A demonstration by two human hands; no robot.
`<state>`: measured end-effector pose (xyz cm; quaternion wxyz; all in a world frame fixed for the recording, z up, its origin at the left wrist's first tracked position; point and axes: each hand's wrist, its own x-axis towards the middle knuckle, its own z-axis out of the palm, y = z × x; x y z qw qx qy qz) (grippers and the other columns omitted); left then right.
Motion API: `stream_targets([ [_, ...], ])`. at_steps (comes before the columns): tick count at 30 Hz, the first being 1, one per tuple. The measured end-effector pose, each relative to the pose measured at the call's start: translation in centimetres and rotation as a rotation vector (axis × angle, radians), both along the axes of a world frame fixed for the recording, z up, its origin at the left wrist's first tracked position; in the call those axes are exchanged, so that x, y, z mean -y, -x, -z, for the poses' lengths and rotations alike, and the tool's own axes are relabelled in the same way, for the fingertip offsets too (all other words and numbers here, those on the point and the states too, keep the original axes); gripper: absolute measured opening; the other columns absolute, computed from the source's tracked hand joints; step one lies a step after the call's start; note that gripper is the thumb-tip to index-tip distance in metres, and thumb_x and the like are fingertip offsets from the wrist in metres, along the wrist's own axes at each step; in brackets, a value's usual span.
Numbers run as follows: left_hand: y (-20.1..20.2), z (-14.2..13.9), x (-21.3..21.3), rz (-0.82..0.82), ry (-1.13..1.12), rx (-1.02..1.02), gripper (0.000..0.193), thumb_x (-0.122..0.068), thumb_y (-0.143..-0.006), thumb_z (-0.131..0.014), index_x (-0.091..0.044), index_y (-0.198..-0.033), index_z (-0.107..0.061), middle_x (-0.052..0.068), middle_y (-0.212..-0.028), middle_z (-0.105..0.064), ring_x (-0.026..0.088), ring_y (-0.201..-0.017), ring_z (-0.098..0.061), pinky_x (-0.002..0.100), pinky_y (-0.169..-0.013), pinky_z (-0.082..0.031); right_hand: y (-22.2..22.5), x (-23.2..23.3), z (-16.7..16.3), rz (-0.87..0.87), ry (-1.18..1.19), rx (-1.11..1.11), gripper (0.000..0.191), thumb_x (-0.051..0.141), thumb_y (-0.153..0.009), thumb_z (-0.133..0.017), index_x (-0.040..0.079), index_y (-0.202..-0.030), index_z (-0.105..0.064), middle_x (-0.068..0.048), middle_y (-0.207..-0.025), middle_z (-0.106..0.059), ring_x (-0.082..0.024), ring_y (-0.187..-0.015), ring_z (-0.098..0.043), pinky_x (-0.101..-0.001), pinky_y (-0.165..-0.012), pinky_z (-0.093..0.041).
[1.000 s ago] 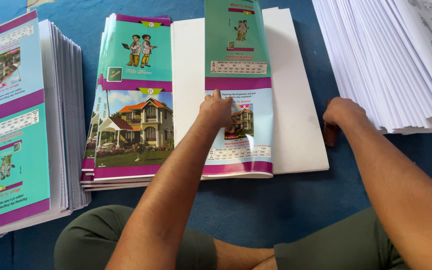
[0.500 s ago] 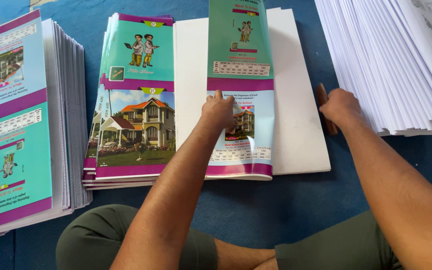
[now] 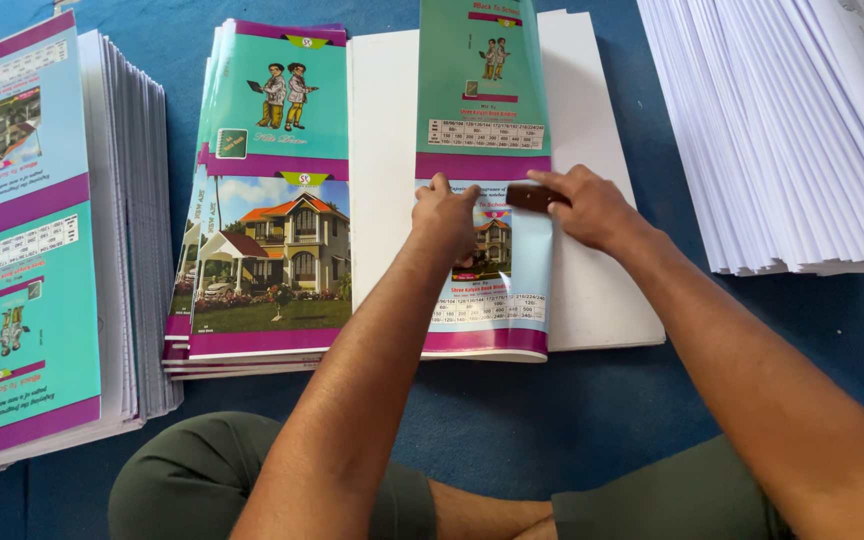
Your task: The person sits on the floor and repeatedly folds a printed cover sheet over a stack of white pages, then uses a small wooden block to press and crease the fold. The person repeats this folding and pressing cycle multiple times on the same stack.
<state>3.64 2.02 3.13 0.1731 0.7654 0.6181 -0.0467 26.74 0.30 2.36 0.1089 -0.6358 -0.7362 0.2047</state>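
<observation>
Both hands on folded teal-purple cover sheet (image 3: 483,170), right hand (image 3: 592,208) pressing dark block (image 3: 532,197)

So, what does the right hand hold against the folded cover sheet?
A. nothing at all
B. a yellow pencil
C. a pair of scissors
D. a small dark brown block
D: the right hand presses a small dark brown block on the folded cover sheet, beside the left hand, which holds that sheet flat.
</observation>
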Motion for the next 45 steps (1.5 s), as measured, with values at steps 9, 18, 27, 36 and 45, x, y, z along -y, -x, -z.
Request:
stream_targets([
  [9, -0.5, 0.7, 0.0, -0.015, -0.015, -0.027, 0.102, -0.016, -0.054, -0.1, -0.033, -0.143, -0.052, 0.02, -0.146, -0.039, 0.045, -0.131, -0.045, 0.042, -0.093, -0.059, -0.4, 0.5, 1.4, -0.08, -0.054, -0.139, 0.048, 0.011, -0.09, -0.071, 0.029, -0.134, -0.069, -0.011, -0.115, -0.06, -0.027, -0.109, -0.064, -0.0361, -0.1, -0.051],
  [18, -1.4, -0.7, 0.3, -0.026, 0.037, -0.038, 0.09, -0.013, -0.064, -0.095, -0.03, -0.142, -0.053, 0.025, -0.148, -0.035, 0.052, -0.134, -0.041, 0.045, -0.088, -0.062, -1.0, -2.9, 3.3, 0.026, -0.299, -0.042, 0.04, 0.014, -0.095, -0.069, 0.027, -0.133, -0.071, -0.01, -0.118, -0.06, -0.025, -0.115, -0.057, -0.0415, -0.11, -0.036],
  [27, -1.5, -0.6, 0.8, 0.006, 0.056, -0.035, 0.077, -0.014, -0.076, -0.088, -0.027, -0.143, -0.052, 0.028, -0.15, -0.031, 0.055, -0.135, -0.037, 0.049, -0.085, -0.062, -1.1, -7.7, 3.2, 0.086, -0.34, -0.009, 0.042, 0.01, -0.097, -0.067, 0.029, -0.134, -0.072, -0.008, -0.119, -0.059, -0.024, -0.118, -0.054, -0.0434, -0.113, -0.033],
  [36, -2.3, -0.1, 0.7, 0.077, 0.086, -0.169, 0.067, -0.026, -0.091, -0.072, -0.019, -0.149, -0.041, 0.035, -0.143, -0.034, 0.064, -0.132, -0.038, 0.063, -0.086, -0.058, -1.8, -11.3, 3.5, 0.11, -0.383, 0.04, 0.043, 0.012, -0.097, -0.068, 0.031, -0.136, -0.072, -0.006, -0.118, -0.059, -0.025, -0.116, -0.055, -0.0441, -0.108, -0.037],
  [45, -2.6, -2.7, 1.8, 0.184, 0.167, -0.325, 0.089, -0.028, -0.086, -0.079, -0.009, -0.157, -0.028, 0.039, -0.142, -0.037, 0.064, -0.132, -0.04, 0.064, -0.089, -0.056, -1.5, -14.3, 2.9, 0.222, -0.303, 0.065, 0.039, 0.019, -0.101, -0.065, 0.031, -0.138, -0.068, -0.005, -0.119, -0.058, -0.022, -0.118, -0.053, -0.0448, -0.11, -0.035],
])
